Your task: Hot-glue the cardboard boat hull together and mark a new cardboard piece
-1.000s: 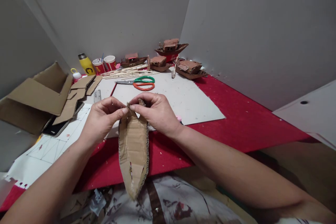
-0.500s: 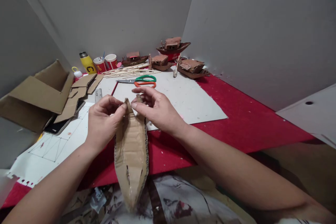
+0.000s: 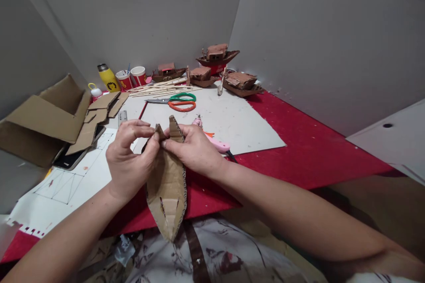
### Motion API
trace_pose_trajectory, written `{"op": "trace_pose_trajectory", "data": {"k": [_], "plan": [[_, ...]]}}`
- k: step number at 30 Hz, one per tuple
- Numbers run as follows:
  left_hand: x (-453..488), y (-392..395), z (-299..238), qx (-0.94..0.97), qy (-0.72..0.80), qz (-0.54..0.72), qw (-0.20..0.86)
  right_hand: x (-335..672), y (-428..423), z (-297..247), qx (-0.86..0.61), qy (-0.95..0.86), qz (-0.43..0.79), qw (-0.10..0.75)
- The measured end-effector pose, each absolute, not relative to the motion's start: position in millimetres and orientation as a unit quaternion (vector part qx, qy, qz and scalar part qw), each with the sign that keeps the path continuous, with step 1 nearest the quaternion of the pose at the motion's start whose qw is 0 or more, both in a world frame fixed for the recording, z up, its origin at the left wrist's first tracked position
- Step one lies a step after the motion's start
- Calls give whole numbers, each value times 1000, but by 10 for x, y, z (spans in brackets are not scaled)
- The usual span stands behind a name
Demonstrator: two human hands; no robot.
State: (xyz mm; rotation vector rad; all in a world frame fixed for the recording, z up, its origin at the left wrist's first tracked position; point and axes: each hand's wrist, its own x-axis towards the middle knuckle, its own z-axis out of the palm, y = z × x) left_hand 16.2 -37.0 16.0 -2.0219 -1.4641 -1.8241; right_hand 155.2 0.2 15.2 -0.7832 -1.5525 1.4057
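A long piece of cut cardboard (image 3: pixel 167 185), shaped like a boat hull, tilts between my hands over the table's front edge. Its near end comes to a point, with two slits close by; the far end is split into two upright flaps. My left hand (image 3: pixel 131 154) pinches the left flap between thumb and fingers. My right hand (image 3: pixel 195 148) grips the right side at the base of the other flap, thumb on the inner face. Just beyond my right hand lies a pink-handled tool (image 3: pixel 219 144), partly hidden by it.
Scissors (image 3: pixel 179 101) lie on the white board (image 3: pixel 252 128), with thin wooden sticks (image 3: pixel 162 87) behind. Several model boats (image 3: pixel 241 83) line the back. On the left are a cardboard box (image 3: pixel 46 119), cardboard scraps (image 3: pixel 88 126), a phone (image 3: pixel 71 159), a drawing sheet (image 3: pixel 66 185), paper cups (image 3: pixel 137 76) and a yellow bottle (image 3: pixel 108 78).
The cardboard's near end has risen and tilted. My right hand has shifted lower along its right side, leaving the right flap standing clear. The pink-handled tool has come into sight.
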Motion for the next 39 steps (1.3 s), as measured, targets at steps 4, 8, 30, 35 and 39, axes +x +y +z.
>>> {"op": "trace_pose_trajectory", "data": {"k": [4,8,30,35,39], "plan": [[195,-388,144,-678,-448,-581,48,1551,8,146,-326,-613,568,442],[182,-362,140,-661,-440,-606,52,1553,-4,168,-336,-590,599,425],[108,-292,140,-606,-493,-624,-23,1871,37,364,-368,-670,495,414],[108,-282,128,-608,-494,-613,-104,1865,44,381,-328,-720,455,409],[111,-296,109,-608,-488,-607,-152,1767,81,409,-349,-709,476,385]]}}
